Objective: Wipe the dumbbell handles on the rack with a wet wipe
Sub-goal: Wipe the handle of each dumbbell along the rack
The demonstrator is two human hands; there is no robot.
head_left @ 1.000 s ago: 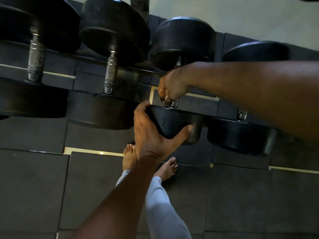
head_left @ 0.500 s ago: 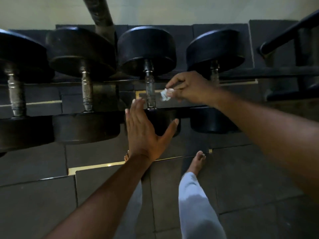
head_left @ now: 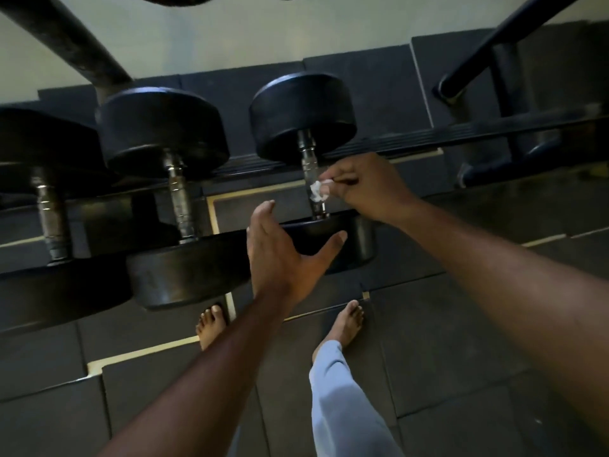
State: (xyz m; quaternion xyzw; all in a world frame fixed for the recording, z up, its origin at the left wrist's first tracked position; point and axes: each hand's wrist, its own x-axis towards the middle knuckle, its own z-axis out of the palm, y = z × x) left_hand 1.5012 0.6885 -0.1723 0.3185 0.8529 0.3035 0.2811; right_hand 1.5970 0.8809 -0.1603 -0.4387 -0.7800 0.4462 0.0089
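Rack: dark metal rails [head_left: 412, 136] running left to right, with slanted tubes at the top left and top right.
On the rack: 3 black dumbbells side by side, left [head_left: 49, 206], middle [head_left: 179, 206] and right [head_left: 309, 159], each lying across the rails.
Floor: dark mat tiles [head_left: 445, 341] with pale seams.
On the floor: 2 bare feet [head_left: 349, 321].

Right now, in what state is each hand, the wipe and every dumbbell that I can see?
right hand: pinches the wipe against a handle
wet wipe: crumpled, on the rightmost dumbbell's handle
rightmost dumbbell: on the rack, being wiped
left hand: open, at that dumbbell's near head; contact unclear
middle dumbbell: on the rack, untouched
left dumbbell: on the rack, untouched
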